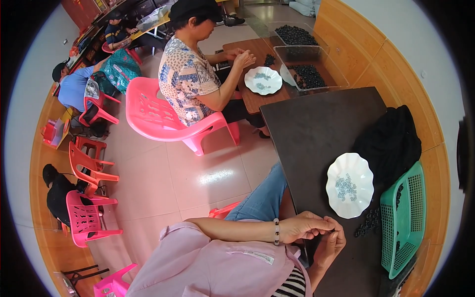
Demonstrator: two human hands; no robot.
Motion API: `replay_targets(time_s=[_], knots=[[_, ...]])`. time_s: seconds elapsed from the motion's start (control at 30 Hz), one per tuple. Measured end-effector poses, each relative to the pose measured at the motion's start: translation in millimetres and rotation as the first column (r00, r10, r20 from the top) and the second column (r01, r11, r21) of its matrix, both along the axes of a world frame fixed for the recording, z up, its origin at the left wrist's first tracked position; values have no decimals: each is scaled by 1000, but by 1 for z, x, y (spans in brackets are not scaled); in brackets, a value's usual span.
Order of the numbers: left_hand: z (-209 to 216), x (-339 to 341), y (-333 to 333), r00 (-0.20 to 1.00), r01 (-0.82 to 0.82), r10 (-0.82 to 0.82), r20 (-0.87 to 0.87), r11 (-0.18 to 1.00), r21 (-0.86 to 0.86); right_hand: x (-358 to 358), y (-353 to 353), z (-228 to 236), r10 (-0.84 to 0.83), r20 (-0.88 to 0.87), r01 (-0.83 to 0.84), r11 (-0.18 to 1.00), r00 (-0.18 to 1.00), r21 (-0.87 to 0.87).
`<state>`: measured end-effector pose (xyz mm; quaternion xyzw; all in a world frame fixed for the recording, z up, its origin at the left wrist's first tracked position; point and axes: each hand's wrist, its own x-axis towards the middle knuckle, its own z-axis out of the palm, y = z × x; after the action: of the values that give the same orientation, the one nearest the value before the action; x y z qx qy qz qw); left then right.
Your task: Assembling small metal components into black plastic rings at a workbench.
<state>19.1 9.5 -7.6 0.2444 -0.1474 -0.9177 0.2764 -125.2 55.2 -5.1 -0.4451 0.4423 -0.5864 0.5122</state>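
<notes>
My left hand [308, 226], with a beaded bracelet at the wrist, meets my right hand [329, 248] over the near edge of the dark table [307, 133]. Both have their fingertips pinched together around a small black piece, mostly hidden by the fingers. Just beyond them rests a white scalloped plate [363, 190] holding a heap of tiny clear, bluish pieces [345, 188]. Several small black pieces [367, 223] lie loose on the tabletop right of my hands, beside a green plastic basket [389, 242] with more black pieces inside.
A black cloth [388, 143] is bunched behind the basket. Ahead, a co-worker on a pink chair [148, 111] handles something small at a brown table [255, 99] with another white plate [251, 74] and clear bins [336, 81] of black pieces. Other people sit at the far left.
</notes>
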Motion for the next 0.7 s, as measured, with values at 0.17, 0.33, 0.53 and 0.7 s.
replay_targets(time_s=[0.17, 0.33, 0.53, 0.7], knots=[[-1, -2, 0, 1000, -9, 9, 4, 1000, 11, -1, 0, -3, -4, 15, 4, 1000, 1000, -2], [0, -4, -1, 999, -7, 6, 40, 999, 34, -2, 0, -5, -7, 13, 7, 1000, 1000, -11], [0, -3, -1, 1000, -1, 0, 32, 999, 34, -2, 0, -5, -7, 36, 6, 1000, 999, 2], [-2, -3, -2, 1000, -3, 2, 21, 999, 54, -2, -1, -7, -8, 28, 8, 1000, 1000, 7]])
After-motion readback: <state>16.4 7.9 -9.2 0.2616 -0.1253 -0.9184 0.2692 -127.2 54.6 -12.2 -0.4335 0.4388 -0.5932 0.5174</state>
